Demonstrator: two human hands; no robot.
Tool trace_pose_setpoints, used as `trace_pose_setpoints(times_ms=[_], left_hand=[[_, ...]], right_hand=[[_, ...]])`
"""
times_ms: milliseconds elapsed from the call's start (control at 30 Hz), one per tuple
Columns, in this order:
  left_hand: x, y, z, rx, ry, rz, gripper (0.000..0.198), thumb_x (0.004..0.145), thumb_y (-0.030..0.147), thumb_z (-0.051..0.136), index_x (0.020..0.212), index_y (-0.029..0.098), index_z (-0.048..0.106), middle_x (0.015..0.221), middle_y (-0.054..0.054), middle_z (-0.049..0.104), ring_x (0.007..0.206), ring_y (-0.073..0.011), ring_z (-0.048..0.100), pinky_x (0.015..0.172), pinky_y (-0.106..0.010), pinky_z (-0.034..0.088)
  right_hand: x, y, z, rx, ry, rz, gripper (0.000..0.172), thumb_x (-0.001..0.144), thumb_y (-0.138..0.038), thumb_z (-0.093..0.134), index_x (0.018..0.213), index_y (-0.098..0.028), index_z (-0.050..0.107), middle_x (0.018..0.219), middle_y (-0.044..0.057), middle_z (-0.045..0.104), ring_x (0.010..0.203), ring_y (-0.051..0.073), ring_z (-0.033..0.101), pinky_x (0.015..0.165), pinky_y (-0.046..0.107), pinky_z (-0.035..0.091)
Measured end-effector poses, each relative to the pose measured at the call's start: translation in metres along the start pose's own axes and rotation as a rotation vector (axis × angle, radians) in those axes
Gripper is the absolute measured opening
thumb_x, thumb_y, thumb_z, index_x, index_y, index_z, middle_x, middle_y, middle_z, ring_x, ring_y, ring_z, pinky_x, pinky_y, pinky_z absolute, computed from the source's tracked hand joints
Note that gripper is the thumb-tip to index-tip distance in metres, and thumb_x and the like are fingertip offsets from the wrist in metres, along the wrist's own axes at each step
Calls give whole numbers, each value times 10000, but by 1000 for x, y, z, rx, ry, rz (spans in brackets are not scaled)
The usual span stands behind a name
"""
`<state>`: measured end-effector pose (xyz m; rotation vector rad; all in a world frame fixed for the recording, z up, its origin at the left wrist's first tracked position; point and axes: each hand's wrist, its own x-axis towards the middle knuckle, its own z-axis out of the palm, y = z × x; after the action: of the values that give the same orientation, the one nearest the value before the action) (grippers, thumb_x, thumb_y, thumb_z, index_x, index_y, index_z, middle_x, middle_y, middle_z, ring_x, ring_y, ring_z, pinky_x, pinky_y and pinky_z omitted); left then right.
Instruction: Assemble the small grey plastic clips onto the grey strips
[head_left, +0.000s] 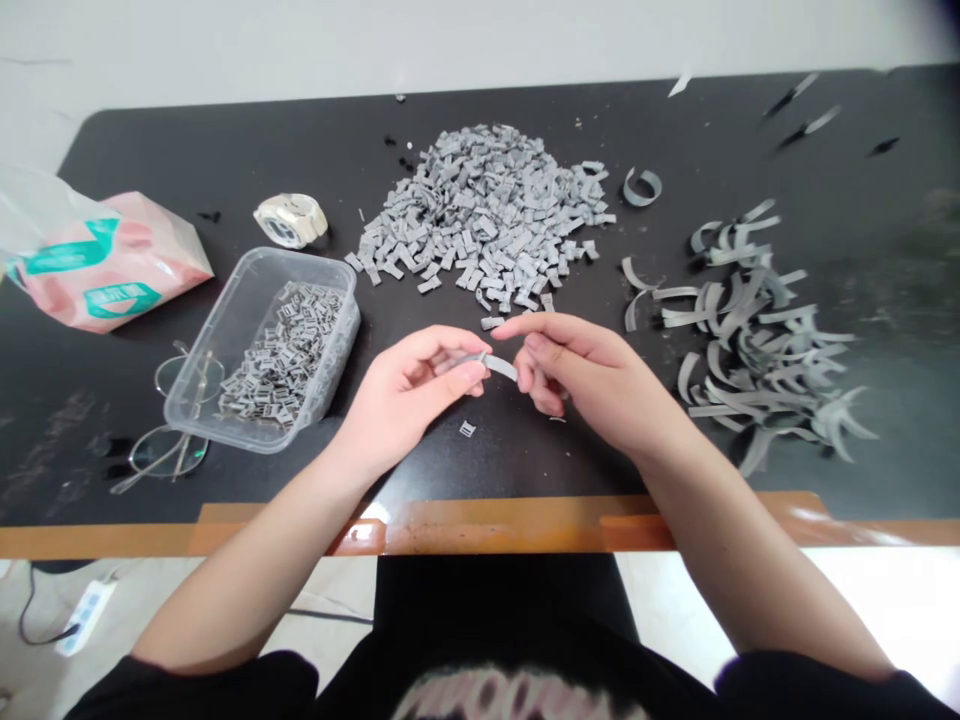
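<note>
While, in head view, the L hand [405, 395] pinches a grey strip [501, 367] btwn thumb & fingertips, low over the table [510, 475], the R hand [596, 372] sits part-curled by its free end, index out; can't tell if it grips. Prob. held thus for steadiness; loose strips [742, 300] lie R, prob. for easy reach. Clear tub [232, 310], L, holds small grey buckles [289, 350]; pink pack [120, 265] hides its contents.

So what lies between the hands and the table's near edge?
In the head view: a small grey clip near the left hand, and a tiny pale sliver by the right hand.
</note>
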<state>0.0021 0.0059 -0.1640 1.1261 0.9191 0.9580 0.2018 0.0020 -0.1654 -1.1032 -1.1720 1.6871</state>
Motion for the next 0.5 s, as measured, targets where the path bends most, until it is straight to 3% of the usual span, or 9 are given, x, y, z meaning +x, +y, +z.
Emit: trace_pose_setpoints(times_ms=[100, 200, 300, 367, 500], left_hand=[[3, 0, -2, -293, -42, -157, 125, 817, 208, 834, 925, 159, 793, 779, 1, 748, 707, -60, 676, 721, -137, 558], [5, 0, -2, -498, -89, -292, 174, 773, 202, 875, 912, 129, 800, 778, -13, 757, 709, -65, 698, 729, -137, 583], [6, -1, -1, -586, -118, -348, 212, 748, 183, 892, 920, 97, 802, 745, -19, 751, 687, -69, 701, 724, -143, 599], [6, -1, -1, -594, -118, -363, 231, 747, 185, 893, 934, 84, 803, 767, -35, 759, 693, -75, 702, 720, -149, 603], [3, -2, -1, -544, -126, -373, 206, 768, 192, 877, 933, 93, 805, 780, -42, 761, 701, -80, 698, 700, -147, 590]], right_hand=[[-2, 2, 2, -18, -17, -155, 163, 976, -248, 573, 1064, -190, 697, 664, -59, 492, 502, 66, 390, 482, 218, 326], [-5, 4, 6, -205, 23, -349, 117, 918, -214, 670, 1021, -206, 724, 630, -75, 411, 535, 76, 361, 527, 228, 359], [-7, 6, 9, -354, 57, -459, 217, 868, -130, 694, 1060, -218, 744, 630, -78, 410, 544, 79, 369, 563, 229, 405], [-6, 7, 9, -366, 73, -487, 234, 866, -113, 685, 1058, -219, 764, 653, -62, 495, 563, 86, 423, 587, 237, 439], [-3, 7, 6, -266, 88, -476, 99, 866, -169, 734, 910, -216, 810, 769, 2, 702, 662, 123, 581, 672, 280, 515]])
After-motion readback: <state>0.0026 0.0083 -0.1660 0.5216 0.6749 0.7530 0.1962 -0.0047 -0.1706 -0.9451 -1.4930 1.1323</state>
